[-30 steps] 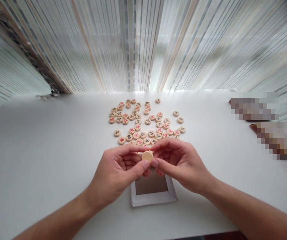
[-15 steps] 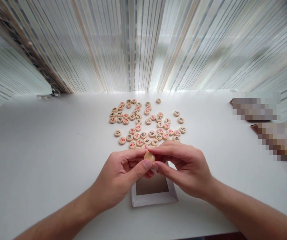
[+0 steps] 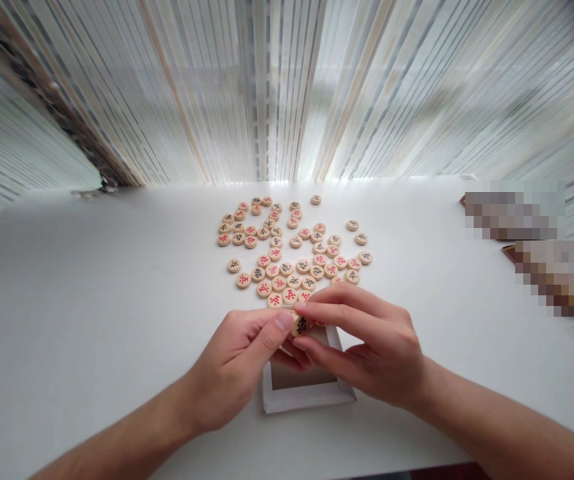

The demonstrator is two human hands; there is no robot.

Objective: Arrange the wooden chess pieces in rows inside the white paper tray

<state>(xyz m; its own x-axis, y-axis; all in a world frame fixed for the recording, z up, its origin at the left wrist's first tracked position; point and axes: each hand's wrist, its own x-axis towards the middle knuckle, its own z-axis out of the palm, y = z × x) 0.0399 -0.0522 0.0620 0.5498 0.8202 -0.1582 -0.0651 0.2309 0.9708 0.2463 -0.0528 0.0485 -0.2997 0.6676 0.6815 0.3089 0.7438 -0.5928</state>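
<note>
Between my two hands is a round wooden Chinese chess piece (image 3: 301,325), its black character facing me. My left hand (image 3: 244,357) pinches it from the left, thumb on top. From the right, the thumb and fingers of my right hand (image 3: 371,340) close on its edge. Below them lies a shallow white cardboard box (image 3: 311,403) with a brown inside, partly hidden by both hands. Just beyond the box, several more chess pieces (image 3: 287,269) with red or black characters lie spread flat on the white table (image 3: 117,320).
Two blurred-out, flat brown-edged objects (image 3: 511,217) lie at the table's right side. Striped curtains (image 3: 287,93) hang along the far table edge. A dark strip shows past the near edge at the bottom right.
The held chess piece has turned from its blank side to its black-character side. Both hands have lowered slightly towards me.
</note>
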